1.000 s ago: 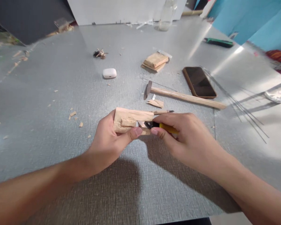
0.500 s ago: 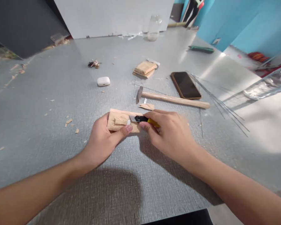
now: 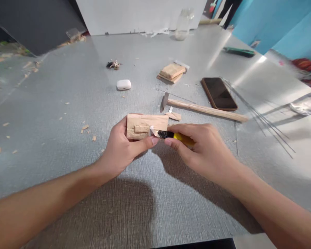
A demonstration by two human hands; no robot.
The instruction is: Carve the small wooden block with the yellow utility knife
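My left hand [image 3: 121, 148] grips a flat wooden block [image 3: 147, 119] by its left end, the thumb along the lower edge. A small raised wooden piece sits on the block's face, with a small white piece [image 3: 151, 130] beside it. My right hand [image 3: 202, 143] is closed around a yellow and black utility knife [image 3: 181, 137]. Its blade points left over the lower right part of the block, at the white piece near my left thumb. Whether the blade touches the wood cannot be made out.
Beyond the block lie a hammer [image 3: 204, 109], a phone [image 3: 219, 93], stacked wood pieces [image 3: 172, 71], a white case [image 3: 123, 84] and thin wires [image 3: 261, 119]. A glass jar [image 3: 183, 26] and a green cutter [image 3: 239, 52] are farther back. Wood chips [image 3: 85, 128] lie left.
The view has shifted, so the table objects appear farther right. The block's face is tilted more toward me, and the knife blade has come down from above the white piece to beside it.
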